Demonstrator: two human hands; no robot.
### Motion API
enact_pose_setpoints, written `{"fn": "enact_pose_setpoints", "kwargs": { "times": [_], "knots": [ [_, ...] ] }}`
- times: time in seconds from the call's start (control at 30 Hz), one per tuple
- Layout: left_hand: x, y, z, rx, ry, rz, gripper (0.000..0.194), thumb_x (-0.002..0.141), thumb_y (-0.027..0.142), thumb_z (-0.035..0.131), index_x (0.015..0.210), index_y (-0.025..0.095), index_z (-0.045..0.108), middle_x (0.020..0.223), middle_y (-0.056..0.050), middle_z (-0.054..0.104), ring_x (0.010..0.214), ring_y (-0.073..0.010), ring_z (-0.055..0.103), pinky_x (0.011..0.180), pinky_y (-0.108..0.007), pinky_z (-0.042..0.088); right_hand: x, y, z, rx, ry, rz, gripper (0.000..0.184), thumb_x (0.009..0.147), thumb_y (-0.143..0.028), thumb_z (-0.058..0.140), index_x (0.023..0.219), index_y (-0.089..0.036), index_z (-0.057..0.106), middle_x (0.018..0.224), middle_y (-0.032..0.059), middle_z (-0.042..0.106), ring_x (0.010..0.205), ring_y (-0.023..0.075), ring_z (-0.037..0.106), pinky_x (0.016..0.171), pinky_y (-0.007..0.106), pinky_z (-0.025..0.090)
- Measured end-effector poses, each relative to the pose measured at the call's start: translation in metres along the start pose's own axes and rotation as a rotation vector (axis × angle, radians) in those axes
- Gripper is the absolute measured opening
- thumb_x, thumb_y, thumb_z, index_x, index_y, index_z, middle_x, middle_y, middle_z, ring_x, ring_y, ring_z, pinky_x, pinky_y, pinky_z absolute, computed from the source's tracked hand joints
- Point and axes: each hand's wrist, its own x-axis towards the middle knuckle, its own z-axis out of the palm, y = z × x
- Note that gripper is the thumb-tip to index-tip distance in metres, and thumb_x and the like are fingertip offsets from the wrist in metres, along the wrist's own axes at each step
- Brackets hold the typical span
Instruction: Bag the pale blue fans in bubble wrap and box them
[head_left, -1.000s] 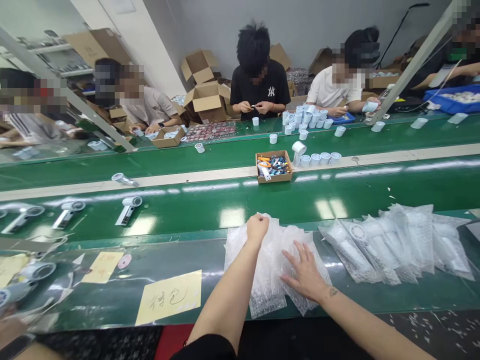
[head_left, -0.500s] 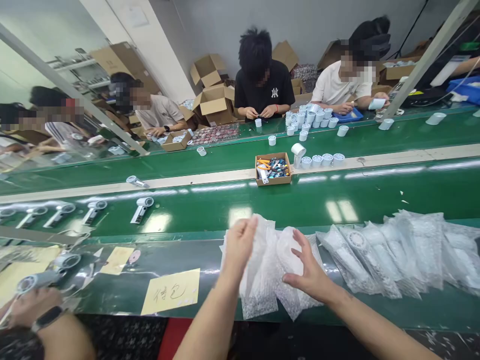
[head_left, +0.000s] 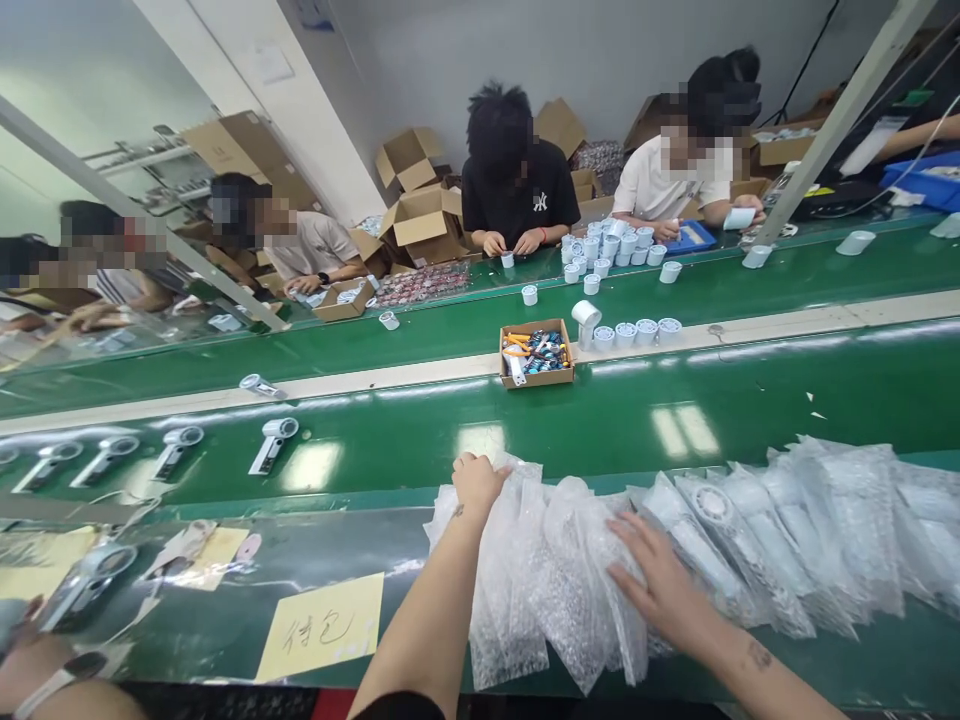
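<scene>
**Bubble-wrap bags, clear, one heap**

A heap of empty bubble-wrap bags lay flat and overlapping on the near ledge, fanned loosely, edges rumpled. The left hand gripped the heap's far upper corner; the right hand pressed flat on its right side. Just right of that hand lay a row of filled bubble-wrap bags, overlapping like shingles.

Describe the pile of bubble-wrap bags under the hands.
The bubble-wrap bags are clear, dimpled plastic pouches, apparently empty, lying flat and overlapping on the green table's near edge. The left hand grips the pile's far edge; the right hand lies flat on its right side. Filled bags adjoin them at right.
</scene>
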Motion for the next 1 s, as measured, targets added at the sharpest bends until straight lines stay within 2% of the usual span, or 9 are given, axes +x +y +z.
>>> {"fn": "enact_pose_setpoints", "kwargs": {
  "times": [0.1, 0.27, 0.43, 0.5, 0.63, 0.73, 0.83, 0.9, 1.0],
  "knots": [
    [0.010, -0.002, 0.010, 0.010, 0.007, 0.024, 0.008, 0.065, 0.021, 0.063, 0.060, 0.016, 0.059, 0.092, -0.017, 0.063, 0.106, -0.0356, 0.051, 0.087, -0.044, 0.039, -0.007, 0.011, 0.036, -0.177, -0.218, -0.044, 0.061, 0.085, -0.049, 0.054, 0.142, -0.032, 0.041, 0.152, 0.0085, 0.029, 0.140, 0.0376, 0.021, 0.109, 0.058, 0.027],
    [-0.001, 0.005, -0.026, -0.116, 0.006, 0.151, 0.016, 0.081, 0.032, 0.048, 0.073, 0.020, 0.054, 0.065, 0.001, 0.056, 0.066, -0.0152, 0.054, 0.064, -0.026, 0.040, 0.014, -0.001, 0.066, -0.257, -0.172, -0.069, 0.065, 0.081, -0.048, 0.058, 0.142, -0.029, 0.042, 0.155, 0.0106, 0.021, 0.141, 0.0435, 0.008, 0.108, 0.066, 0.017],
    [-0.034, 0.041, -0.079, -0.624, -0.086, 0.214, 0.024, 0.075, 0.041, 0.060, 0.075, 0.019, 0.051, 0.056, 0.005, 0.051, 0.050, -0.0090, 0.045, 0.050, -0.021, 0.034, 0.043, -0.045, 0.023, 0.205, 0.100, -0.007, 0.047, 0.085, -0.053, 0.051, 0.121, -0.024, 0.061, 0.146, 0.0146, 0.036, 0.137, 0.0360, 0.028, 0.108, 0.058, 0.027],
    [-0.048, 0.060, -0.083, -0.772, -0.216, 0.171, 0.030, 0.069, 0.044, 0.067, 0.073, 0.018, 0.051, 0.055, 0.005, 0.052, 0.047, -0.0083, 0.044, 0.047, -0.020, 0.033, 0.051, -0.071, -0.003, 0.609, 0.047, 0.121, 0.055, 0.084, -0.057, 0.052, 0.127, -0.023, 0.054, 0.134, 0.0150, 0.051, 0.125, 0.0309, 0.047, 0.100, 0.051, 0.040],
    [-0.072, 0.074, -0.069, -1.007, -0.299, 0.110, 0.043, 0.059, 0.050, 0.076, 0.079, 0.016, 0.057, 0.069, -0.001, 0.061, 0.061, -0.0117, 0.054, 0.058, -0.024, 0.042, 0.056, -0.111, -0.046, 1.159, -0.176, 0.343, 0.053, 0.071, -0.051, 0.071, 0.110, -0.016, 0.063, 0.100, 0.0109, 0.070, 0.095, 0.0269, 0.065, 0.084, 0.042, 0.050],
    [-0.099, 0.060, -0.053, -1.158, -0.276, -0.086, 0.058, 0.059, 0.067, 0.069, 0.087, 0.017, 0.060, 0.090, -0.008, 0.065, 0.084, -0.0191, 0.060, 0.071, -0.031, 0.047, 0.050, -0.115, -0.062, 1.242, 0.146, 0.458, 0.040, 0.064, -0.043, 0.078, 0.092, -0.017, 0.067, 0.087, 0.0063, 0.072, 0.089, 0.0255, 0.066, 0.081, 0.038, 0.051],
    [-0.137, 0.047, -0.033, -1.253, -0.627, -0.224, 0.058, 0.056, 0.063, 0.075, 0.090, 0.017, 0.064, 0.098, -0.011, 0.065, 0.091, -0.0232, 0.061, 0.075, -0.035, 0.049, 0.041, -0.106, -0.064, 1.223, 0.443, 0.504, 0.035, 0.061, -0.043, 0.079, 0.085, -0.020, 0.066, 0.085, 0.0044, 0.072, 0.090, 0.0267, 0.065, 0.075, 0.037, 0.053],
    [-0.157, 0.048, -0.017, -1.295, -0.748, -0.219, 0.049, 0.053, 0.046, 0.084, 0.086, 0.016, 0.066, 0.091, -0.008, 0.065, 0.084, -0.0191, 0.061, 0.072, -0.031, 0.048, 0.034, -0.100, -0.063, 1.235, 0.474, 0.509, 0.033, 0.062, -0.042, 0.078, 0.083, -0.021, 0.064, 0.084, 0.0046, 0.071, 0.088, 0.0274, 0.065, 0.070, 0.037, 0.054],
    [-0.169, 0.063, -0.002, -1.323, -0.623, -0.206, 0.038, 0.051, 0.038, 0.085, 0.071, 0.013, 0.064, 0.071, -0.002, 0.062, 0.062, -0.0099, 0.054, 0.058, -0.022, 0.042, 0.018, -0.093, -0.066, 1.263, 0.404, 0.589, 0.031, 0.066, -0.043, 0.075, 0.084, -0.022, 0.061, 0.083, 0.0051, 0.069, 0.078, 0.0250, 0.065, 0.062, 0.036, 0.053]
  ]
}}
